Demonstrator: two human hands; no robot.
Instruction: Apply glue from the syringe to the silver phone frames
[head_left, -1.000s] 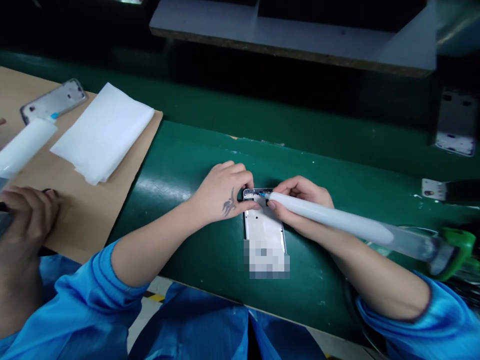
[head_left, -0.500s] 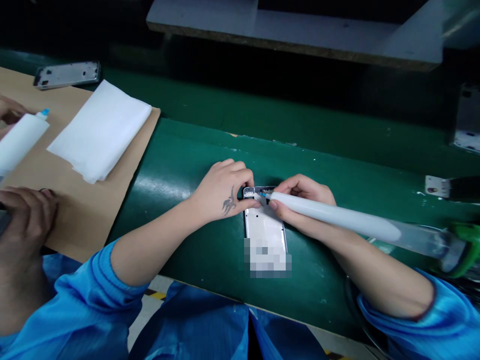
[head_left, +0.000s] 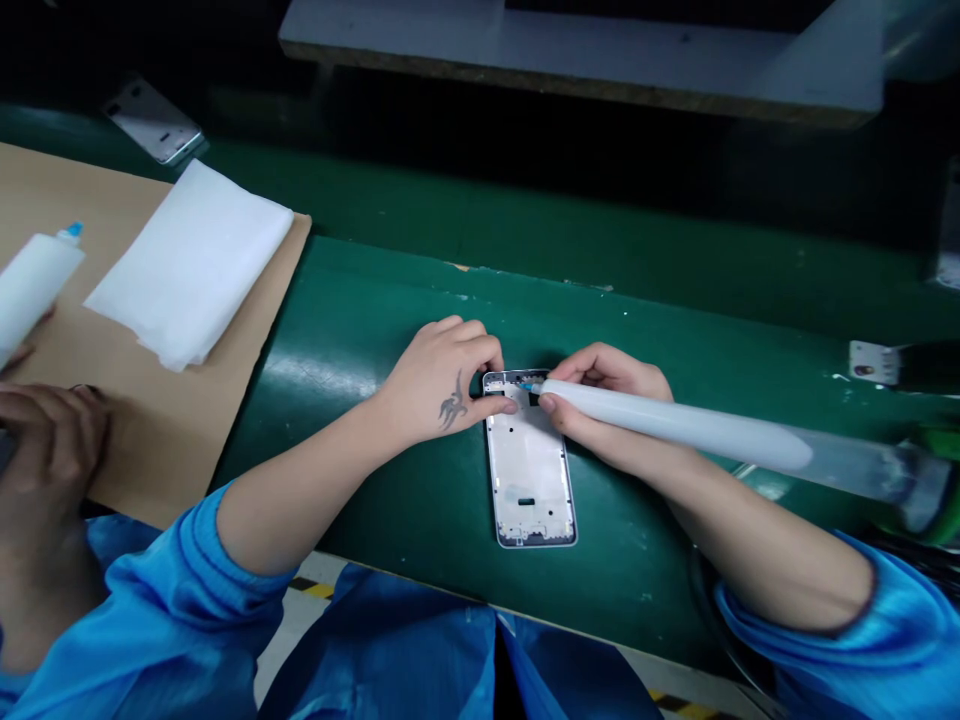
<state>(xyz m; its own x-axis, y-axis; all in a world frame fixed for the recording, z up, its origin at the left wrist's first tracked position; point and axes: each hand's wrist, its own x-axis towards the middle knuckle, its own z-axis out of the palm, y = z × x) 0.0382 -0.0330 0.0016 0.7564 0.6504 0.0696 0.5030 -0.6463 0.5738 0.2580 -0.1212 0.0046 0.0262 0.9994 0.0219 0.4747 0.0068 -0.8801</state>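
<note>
A white phone frame (head_left: 529,470) lies flat on the green belt (head_left: 390,330) in front of me. My left hand (head_left: 442,378) is curled at its top left corner, thumb and fingers pinching the frame's edge. My right hand (head_left: 604,400) grips a long white glue syringe (head_left: 675,425) like a pen. Its blue tip touches the top edge of the frame.
A co-worker's hand (head_left: 45,450) and a second white syringe (head_left: 34,285) are at the left, over a cardboard sheet (head_left: 150,420) with a white foam pad (head_left: 187,265). Another phone frame (head_left: 154,120) lies at the far left back. A grey shelf (head_left: 570,55) overhangs the back.
The phone frame at the far left has moved away from the cardboard toward the back. The co-worker's syringe shifted slightly. My hands and syringe stay at the frame's top edge.
</note>
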